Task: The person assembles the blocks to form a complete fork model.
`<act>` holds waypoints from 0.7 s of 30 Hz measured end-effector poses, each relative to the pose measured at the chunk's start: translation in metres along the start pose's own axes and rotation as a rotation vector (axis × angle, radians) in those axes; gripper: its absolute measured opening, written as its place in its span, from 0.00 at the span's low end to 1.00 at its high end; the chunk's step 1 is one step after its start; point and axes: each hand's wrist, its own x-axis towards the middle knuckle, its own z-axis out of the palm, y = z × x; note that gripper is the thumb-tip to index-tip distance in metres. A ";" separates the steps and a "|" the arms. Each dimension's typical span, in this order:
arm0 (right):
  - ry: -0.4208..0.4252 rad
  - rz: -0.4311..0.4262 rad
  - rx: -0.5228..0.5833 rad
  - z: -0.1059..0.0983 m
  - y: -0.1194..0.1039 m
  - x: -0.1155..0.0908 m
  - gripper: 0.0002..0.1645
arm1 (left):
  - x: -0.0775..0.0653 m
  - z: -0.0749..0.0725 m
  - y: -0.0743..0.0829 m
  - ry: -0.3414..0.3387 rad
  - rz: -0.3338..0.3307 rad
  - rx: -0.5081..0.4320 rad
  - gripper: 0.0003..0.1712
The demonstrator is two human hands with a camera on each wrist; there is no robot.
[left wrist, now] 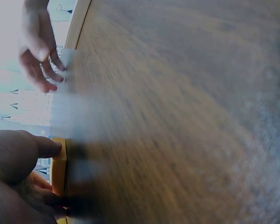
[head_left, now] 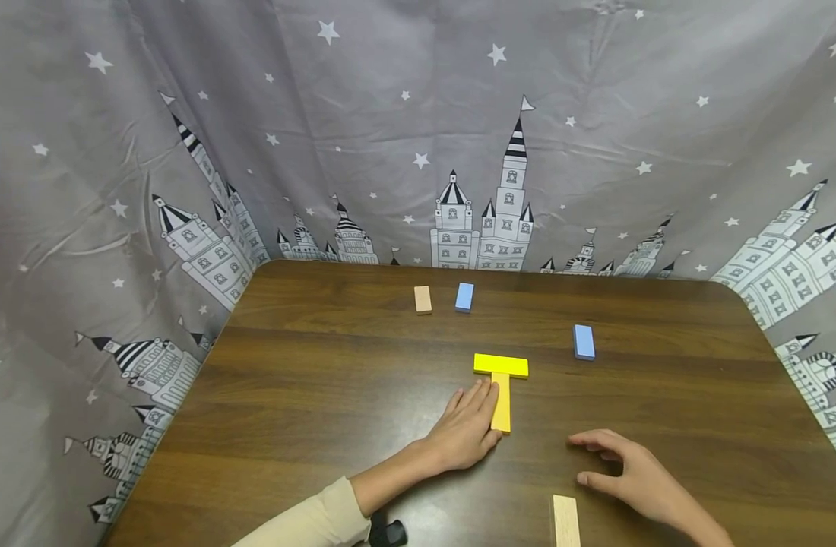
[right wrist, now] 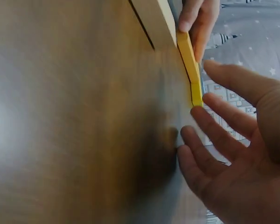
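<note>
Left hand [head_left: 462, 431] grips orange block [head_left: 502, 406], right hand [head_left: 633, 472] empty; best press it squarely against yellow block [head_left: 501, 365], toward far edge of bench [head_left: 308, 365].

Lower left, the left hand [left wrist: 14, 172] is holding a yellow-orange block [left wrist: 59, 170] with thumb and fingers; up top, the right hand [left wrist: 36, 49] is hanging near a pale block [left wrist: 78, 23], and brown tabletop [left wrist: 168, 116] is filling the right side

Grey curtain [head_left: 391, 137] (starry), brown table [head_left: 308, 365].
</note>
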 end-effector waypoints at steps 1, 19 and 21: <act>0.003 -0.023 0.011 0.003 -0.001 -0.005 0.24 | 0.000 0.000 0.000 0.003 0.000 0.000 0.39; -0.006 -0.225 -0.072 0.038 0.013 -0.043 0.41 | 0.000 0.002 -0.003 0.002 0.002 0.008 0.40; -0.008 -0.239 -0.075 0.037 0.012 -0.043 0.40 | 0.000 0.002 -0.003 0.002 0.000 0.007 0.40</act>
